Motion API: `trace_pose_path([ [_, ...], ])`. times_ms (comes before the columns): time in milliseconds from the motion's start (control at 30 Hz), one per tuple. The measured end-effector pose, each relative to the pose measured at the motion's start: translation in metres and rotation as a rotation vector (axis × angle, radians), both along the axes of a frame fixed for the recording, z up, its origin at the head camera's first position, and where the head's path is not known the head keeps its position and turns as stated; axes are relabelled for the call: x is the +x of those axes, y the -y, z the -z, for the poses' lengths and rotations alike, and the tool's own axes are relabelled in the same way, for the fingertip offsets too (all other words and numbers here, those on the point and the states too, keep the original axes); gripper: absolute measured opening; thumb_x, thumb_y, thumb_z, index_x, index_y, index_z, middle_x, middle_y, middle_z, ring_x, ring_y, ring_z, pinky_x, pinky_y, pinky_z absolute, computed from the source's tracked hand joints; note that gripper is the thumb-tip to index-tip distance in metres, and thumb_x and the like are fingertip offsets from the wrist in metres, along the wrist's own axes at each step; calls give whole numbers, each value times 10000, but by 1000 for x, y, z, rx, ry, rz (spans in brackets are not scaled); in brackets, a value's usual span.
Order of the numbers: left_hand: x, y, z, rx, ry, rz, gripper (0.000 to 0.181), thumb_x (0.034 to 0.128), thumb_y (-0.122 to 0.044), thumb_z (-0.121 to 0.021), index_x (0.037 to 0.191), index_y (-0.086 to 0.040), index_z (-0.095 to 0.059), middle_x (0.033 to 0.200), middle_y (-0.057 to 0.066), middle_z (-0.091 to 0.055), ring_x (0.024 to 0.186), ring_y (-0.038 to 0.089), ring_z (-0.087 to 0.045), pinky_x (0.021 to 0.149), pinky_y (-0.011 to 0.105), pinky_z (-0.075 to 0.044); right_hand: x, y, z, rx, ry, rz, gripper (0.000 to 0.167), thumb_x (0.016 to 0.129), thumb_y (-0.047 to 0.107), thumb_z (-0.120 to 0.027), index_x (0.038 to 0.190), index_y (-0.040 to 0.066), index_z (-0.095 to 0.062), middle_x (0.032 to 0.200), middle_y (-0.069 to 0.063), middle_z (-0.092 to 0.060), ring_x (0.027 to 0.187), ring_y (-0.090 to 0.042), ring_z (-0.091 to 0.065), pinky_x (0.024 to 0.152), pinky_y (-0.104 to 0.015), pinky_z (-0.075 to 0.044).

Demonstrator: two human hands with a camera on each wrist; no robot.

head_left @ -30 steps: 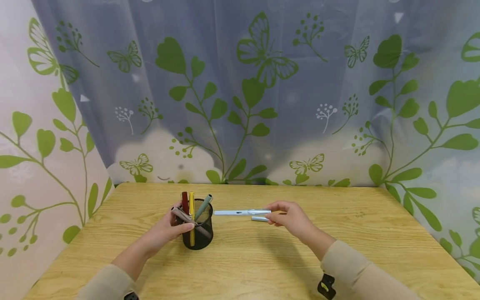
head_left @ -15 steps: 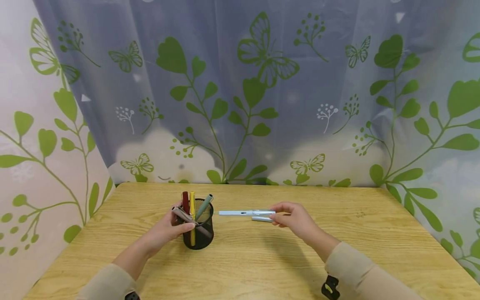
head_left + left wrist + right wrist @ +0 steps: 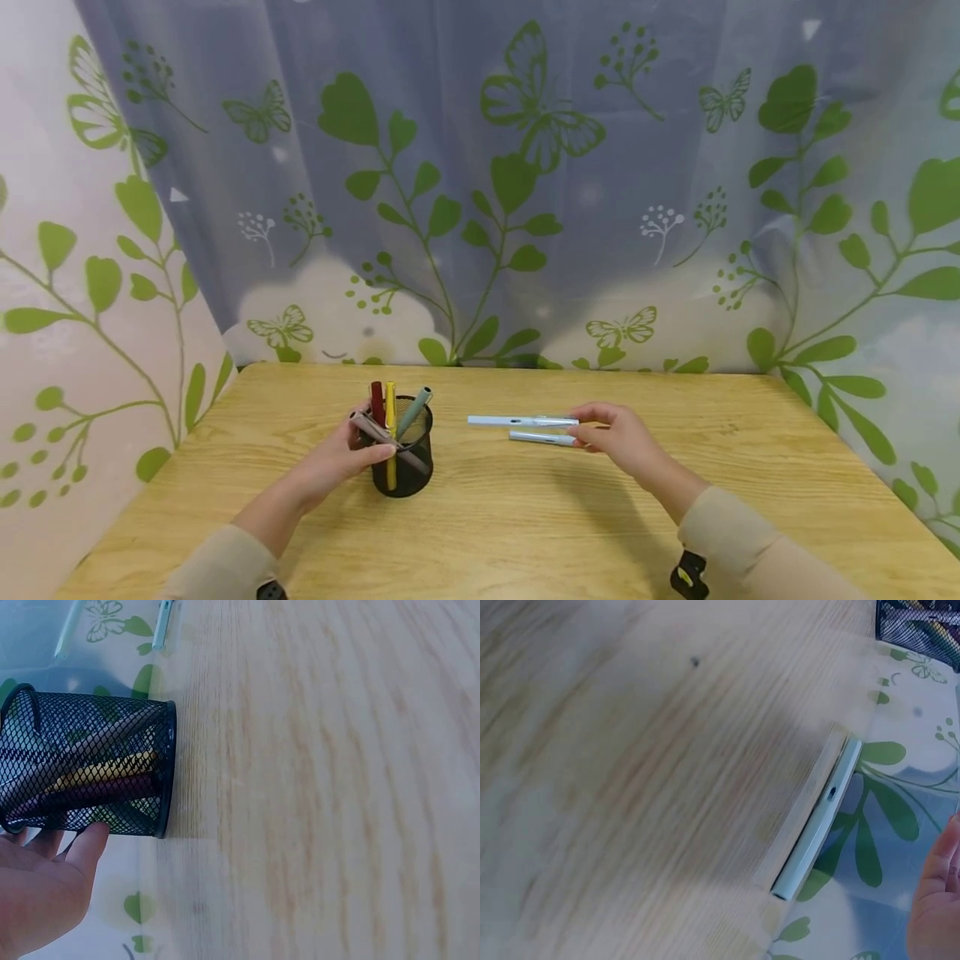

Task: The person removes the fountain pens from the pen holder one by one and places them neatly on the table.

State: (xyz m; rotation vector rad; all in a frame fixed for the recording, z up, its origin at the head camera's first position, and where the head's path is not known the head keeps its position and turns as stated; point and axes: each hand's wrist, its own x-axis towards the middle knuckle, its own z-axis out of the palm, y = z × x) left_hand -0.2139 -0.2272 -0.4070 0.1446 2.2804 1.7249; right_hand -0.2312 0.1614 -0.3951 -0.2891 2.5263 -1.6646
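In the head view, my left hand [image 3: 330, 471] grips a black mesh pen holder [image 3: 412, 475], its thumb on the near side of the rim. The holder appears upright on the table and contains a dark red pen [image 3: 377, 404], a yellow pen [image 3: 391, 408], a grey-green pen [image 3: 414, 413] and a grey-brown pen [image 3: 372, 429]. To the right, my right hand [image 3: 618, 437] pinches one end of a light blue pen [image 3: 495, 421]. That pen points left and is raised off the table. Close below the fingers, a second light blue pen [image 3: 543, 437] lies on the wood.
A wooden table [image 3: 480, 542] spans the front. Behind it hangs a blue-grey curtain [image 3: 450, 167] with green leaves and butterflies, and patterned sheets close off both sides. The right wrist view has the lying pen [image 3: 817, 821] near its middle, with the mesh holder in the upper right corner.
My right hand has moved right with its light blue pen, uncovering more of the pen lying on the table. My left hand and the pen holder have stayed in place; the head view shifted slightly.
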Motion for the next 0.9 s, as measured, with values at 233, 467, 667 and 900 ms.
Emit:
trace_pose_path([
  [233,1,2,1,5,-7,-12,943,872,-311,-667,1506,-119,4,1462,243,-250,1321,408,-263,992,580,-304,1,-11,5,24,-16,-5,263,876,176,-663,1062,-9,-647,890,-119,-660,776,-162,-637,731,-388,-520],
  [467,2,4,3,11,-6,4,947,878,-319,-658,1507,-128,23,1470,247,-229,1328,413,-244,989,581,-308,3,-21,10,68,-2,28,267,885,148,-649,1091,-21,-637,920,-82,-657,798,-181,-637,739,-398,-517],
  [667,1,3,0,9,-4,13,953,879,-333,-653,1507,-147,39,1479,244,-203,1336,414,-224,991,600,-289,5,-28,9,88,-4,51,270,888,153,-647,1095,-20,-636,912,-96,-663,794,-171,-636,740,-395,-518],
  [900,-1,0,0,1,10,3,972,867,-341,-667,1508,-144,36,1486,252,-192,1344,405,-217,1009,578,-282,6,-34,11,79,11,56,270,881,129,-652,1086,-47,-632,937,-73,-655,794,-183,-648,721,-357,-521],
])
